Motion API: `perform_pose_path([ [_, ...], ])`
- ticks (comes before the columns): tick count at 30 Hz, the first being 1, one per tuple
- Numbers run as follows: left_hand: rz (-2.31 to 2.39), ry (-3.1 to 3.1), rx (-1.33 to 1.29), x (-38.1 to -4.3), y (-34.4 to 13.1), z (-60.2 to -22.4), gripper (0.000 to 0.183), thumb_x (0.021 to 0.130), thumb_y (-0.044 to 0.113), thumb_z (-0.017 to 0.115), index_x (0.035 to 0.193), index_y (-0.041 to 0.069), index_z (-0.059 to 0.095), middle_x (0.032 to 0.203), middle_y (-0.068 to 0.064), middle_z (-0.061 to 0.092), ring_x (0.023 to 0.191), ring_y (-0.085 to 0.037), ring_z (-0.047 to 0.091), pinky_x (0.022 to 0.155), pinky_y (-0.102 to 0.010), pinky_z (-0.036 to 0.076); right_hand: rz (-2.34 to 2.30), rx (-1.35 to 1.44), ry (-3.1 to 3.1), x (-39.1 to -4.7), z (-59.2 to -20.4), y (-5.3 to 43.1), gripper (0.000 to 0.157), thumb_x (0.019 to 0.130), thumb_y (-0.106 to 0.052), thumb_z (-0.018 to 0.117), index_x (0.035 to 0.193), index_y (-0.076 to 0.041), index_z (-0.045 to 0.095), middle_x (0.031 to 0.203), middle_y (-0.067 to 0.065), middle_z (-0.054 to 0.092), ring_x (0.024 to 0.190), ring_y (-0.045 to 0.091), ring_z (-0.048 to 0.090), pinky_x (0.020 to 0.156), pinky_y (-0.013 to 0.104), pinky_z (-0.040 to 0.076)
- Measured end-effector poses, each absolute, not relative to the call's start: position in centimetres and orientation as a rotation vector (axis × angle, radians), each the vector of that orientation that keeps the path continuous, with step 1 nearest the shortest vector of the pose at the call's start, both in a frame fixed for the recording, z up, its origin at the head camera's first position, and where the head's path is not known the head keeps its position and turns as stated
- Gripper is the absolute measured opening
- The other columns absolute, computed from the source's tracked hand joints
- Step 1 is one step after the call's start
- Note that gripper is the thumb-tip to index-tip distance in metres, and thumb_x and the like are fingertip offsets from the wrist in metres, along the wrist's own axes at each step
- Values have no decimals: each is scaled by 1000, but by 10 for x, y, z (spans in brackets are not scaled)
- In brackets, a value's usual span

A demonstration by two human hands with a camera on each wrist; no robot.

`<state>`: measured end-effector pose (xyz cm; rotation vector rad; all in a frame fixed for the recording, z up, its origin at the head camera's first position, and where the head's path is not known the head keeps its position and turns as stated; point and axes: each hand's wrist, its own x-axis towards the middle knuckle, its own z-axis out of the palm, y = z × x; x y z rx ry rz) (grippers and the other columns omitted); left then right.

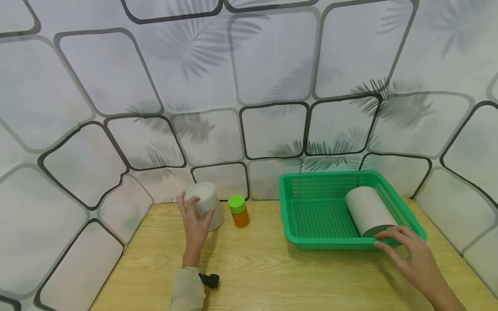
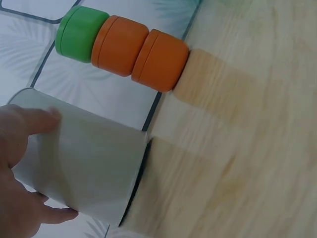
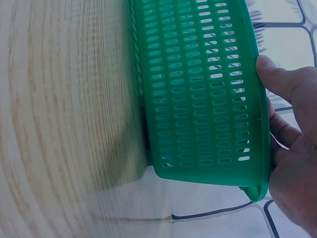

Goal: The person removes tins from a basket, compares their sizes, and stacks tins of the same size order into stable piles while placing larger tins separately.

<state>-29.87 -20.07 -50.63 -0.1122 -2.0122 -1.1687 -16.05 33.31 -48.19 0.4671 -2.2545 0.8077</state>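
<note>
In the head view, my left hand (image 1: 196,220) grips a white cylindrical can (image 1: 212,209) near its top, at the back left of the wooden table. The left wrist view shows thumb and fingers spread around the can's side (image 2: 94,153). Just right of it stands a small stack, one green round piece (image 2: 81,33) above two orange ones (image 2: 141,54). My right hand (image 1: 412,255) pinches the near right rim of a green plastic basket (image 1: 323,244), thumb outside and fingers over the edge. Inside the basket, a second white cylinder (image 1: 367,209) lies on its side.
A patterned, pale fabric-like backdrop (image 1: 272,129) rises behind and on both sides of the table (image 1: 249,276). A black strap piece (image 1: 210,280) sits at my left wrist. The basket's slotted side wall (image 3: 198,99) fills the middle of the right wrist view.
</note>
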Motion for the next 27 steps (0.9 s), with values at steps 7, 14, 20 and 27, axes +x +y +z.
perform_pose_path([
  [7,-1171,-1966,-62,-298,-200,-506,50,73,-4,90,111,1,58,157,-24,35,145,-49,31,104,-68,40,804,473,-2253,-162,-480,334,41,65,13,87,94,-13,75,100,-6,64,103,-10,51,91,4,33],
  [14,-1184,-1960,-51,-296,-199,-505,48,74,-2,90,110,1,60,156,-23,37,144,-49,34,99,-68,45,796,465,-2250,-161,-482,333,41,64,13,87,93,-13,75,100,-7,64,103,-11,50,90,4,33],
  [20,-1190,-1958,-59,-296,-197,-505,49,72,-4,90,109,1,59,155,-24,37,142,-51,35,102,-69,42,793,469,-2248,-161,-482,333,39,64,13,87,93,-10,76,100,-7,64,103,-11,51,90,4,33],
  [27,-1180,-1959,-70,-297,-198,-504,49,70,-7,90,107,1,59,153,-25,38,141,-52,36,102,-70,41,807,474,-2248,-161,-483,333,38,65,13,87,94,-10,75,100,-7,64,103,-9,51,91,4,33],
])
